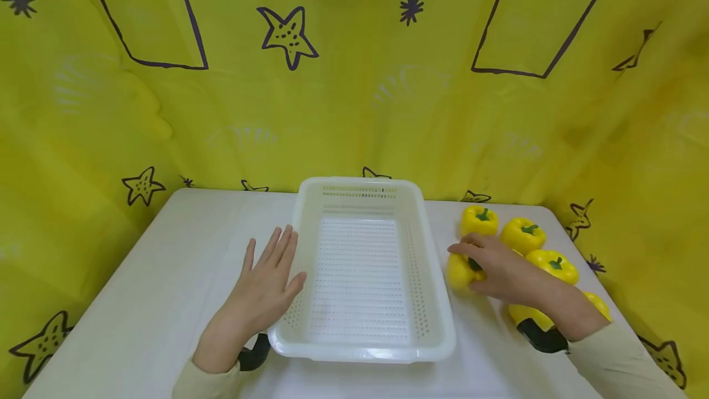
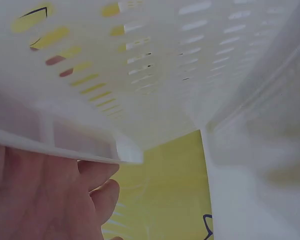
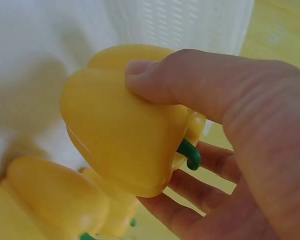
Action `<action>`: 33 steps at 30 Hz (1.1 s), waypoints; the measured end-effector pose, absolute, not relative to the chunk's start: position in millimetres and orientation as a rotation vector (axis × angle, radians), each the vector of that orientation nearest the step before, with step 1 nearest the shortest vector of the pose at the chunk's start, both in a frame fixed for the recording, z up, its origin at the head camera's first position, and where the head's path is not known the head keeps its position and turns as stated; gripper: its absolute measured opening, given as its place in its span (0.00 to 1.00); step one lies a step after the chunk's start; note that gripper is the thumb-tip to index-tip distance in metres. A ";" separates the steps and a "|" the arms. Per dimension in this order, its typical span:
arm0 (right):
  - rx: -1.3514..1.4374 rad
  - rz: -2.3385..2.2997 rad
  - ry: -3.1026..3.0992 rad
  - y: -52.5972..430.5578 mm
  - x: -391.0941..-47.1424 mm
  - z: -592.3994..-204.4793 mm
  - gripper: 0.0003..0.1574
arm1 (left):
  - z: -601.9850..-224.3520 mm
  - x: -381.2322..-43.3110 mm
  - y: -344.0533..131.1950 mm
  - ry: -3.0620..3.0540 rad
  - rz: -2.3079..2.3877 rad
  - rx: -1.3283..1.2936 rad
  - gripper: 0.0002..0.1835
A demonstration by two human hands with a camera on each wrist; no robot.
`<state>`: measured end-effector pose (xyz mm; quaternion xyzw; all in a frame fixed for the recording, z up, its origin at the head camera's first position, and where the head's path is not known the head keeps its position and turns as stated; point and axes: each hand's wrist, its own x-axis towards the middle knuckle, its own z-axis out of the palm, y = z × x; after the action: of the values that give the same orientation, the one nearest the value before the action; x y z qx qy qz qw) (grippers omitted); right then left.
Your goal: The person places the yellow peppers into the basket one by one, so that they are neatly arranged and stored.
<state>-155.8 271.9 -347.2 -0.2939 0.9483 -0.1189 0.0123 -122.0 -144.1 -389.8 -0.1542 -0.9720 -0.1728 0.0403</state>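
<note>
A white perforated plastic basket (image 1: 362,353) stands in the middle of the table. My left hand (image 1: 257,294) lies against its left side, fingers straight; the left wrist view shows the fingers (image 2: 45,195) touching the rim's edge. To the right of the basket, my right hand (image 1: 504,266) grips a yellow bell pepper (image 1: 458,274) with a green stem. In the right wrist view the thumb presses one side of that bell pepper (image 3: 125,125), while the other fingers lie partly hidden on its far side.
Several more yellow bell peppers (image 1: 523,236) sit on the table's right side, around and partly behind my right arm. The white table (image 1: 183,276) reaches back to a yellow curtain (image 1: 343,109) with starfish drawings. Curtain also hangs at both sides.
</note>
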 end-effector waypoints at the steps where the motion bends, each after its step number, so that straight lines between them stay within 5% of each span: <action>1: -0.906 -0.368 2.959 271.5 -156.8 -344.1 0.37 | -389.6 -122.3 -143.8 -2.980 -0.526 -0.467 0.39; 20: -1.034 -0.303 2.998 243.7 -185.5 -281.9 0.36 | -392.0 -123.1 -143.3 -2.959 -0.528 -0.465 0.40; 33: -1.059 -0.333 2.926 215.9 -203.6 -278.8 0.33 | -392.0 -123.1 -143.6 -2.956 -0.545 -0.471 0.41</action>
<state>-203.6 215.9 -278.8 -0.3384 0.9350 -0.1064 0.0062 -123.1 -143.6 -392.0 -0.1545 -0.9704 -0.1790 0.0495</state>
